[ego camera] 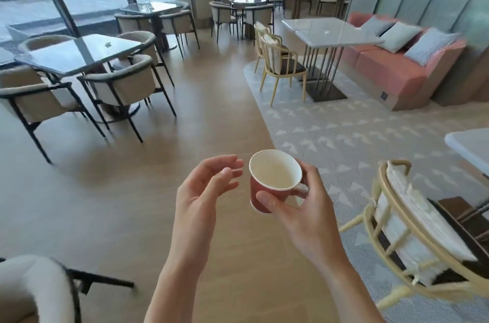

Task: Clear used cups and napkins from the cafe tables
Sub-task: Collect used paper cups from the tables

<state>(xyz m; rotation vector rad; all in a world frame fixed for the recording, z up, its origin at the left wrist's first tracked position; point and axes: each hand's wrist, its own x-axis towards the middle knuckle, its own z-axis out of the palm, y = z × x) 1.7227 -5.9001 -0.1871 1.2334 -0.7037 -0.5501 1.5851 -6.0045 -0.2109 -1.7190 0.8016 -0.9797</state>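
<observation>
A person stands in the middle of a cafe, out on the wood floor between the tables. The right hand (pixel 296 206) has its grip around a small red paper cup (pixel 272 182). The thumb sits on the near side and the fingers wrap round the far side. The cup is up in the air, in front of the person, not on any table. It stands almost straight and looks empty inside.

The left hand (pixel 209 185) is just beside the cup but not touching it. Its fingers are loose and a bit bent, and it holds nothing.

I think this is the carrying part of the job. To do it well, the person should keep the cup upright so no drops fall on the floor. A soft grip is best, because a paper cup can squash. The free hand is ready to pick up the next thing.

There is more to look at. A dark glass table (pixel 79 54) on the left has a small thing on top (pixel 108 44), but it is too tiny to tell what it is. A white table (pixel 330 31) by the pink sofa (pixel 391 66) also has a small pale thing (pixel 327 31) on it, maybe a napkin. Those tables are well apart from the person, so some walking comes first.
</observation>
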